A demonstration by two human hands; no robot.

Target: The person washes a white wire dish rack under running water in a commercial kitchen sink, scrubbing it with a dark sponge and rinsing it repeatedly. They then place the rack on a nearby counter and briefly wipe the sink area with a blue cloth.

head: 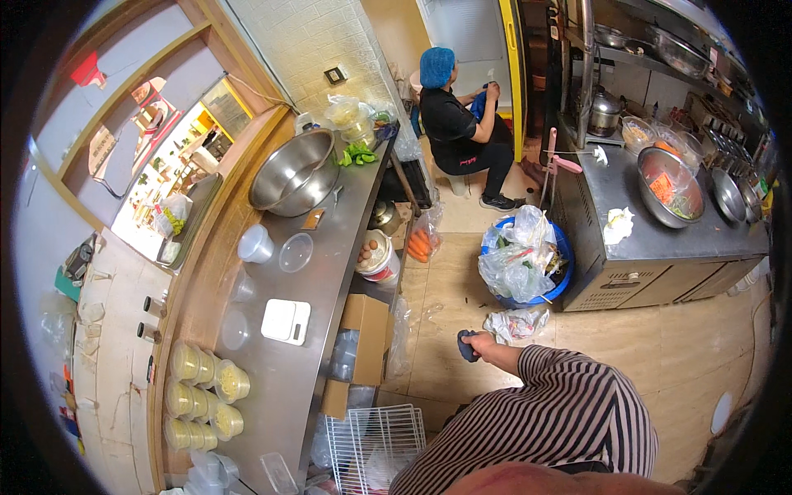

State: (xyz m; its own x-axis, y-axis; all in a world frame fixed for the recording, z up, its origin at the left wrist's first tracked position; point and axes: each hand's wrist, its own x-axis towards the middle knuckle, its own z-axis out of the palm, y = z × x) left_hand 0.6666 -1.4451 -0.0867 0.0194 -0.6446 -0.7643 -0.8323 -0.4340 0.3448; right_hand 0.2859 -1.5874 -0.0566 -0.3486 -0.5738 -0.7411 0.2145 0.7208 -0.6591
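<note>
My right hand [477, 344], at the end of a striped sleeve, grips a bunched dark cloth [467, 346] above the tiled floor. My left hand is out of view. Beyond the cloth, a crumpled white plastic bag [517, 324] lies on the floor. Behind it stands a blue bin [568, 272] heaped with plastic bags and scraps. To the left runs a steel worktable [278, 371] bearing a white kitchen scale [286, 322], a large steel basin [297, 176] and stacked tubs of pale yellow shreds [198, 399].
A co-worker [455, 124] in a blue hair cap sits by an open yellow-edged door. Under the worktable are an open cardboard box [370, 340], a bucket [380, 266] with eggs and a wire rack [374, 445]. A steel counter [637, 241] with bowls stands right.
</note>
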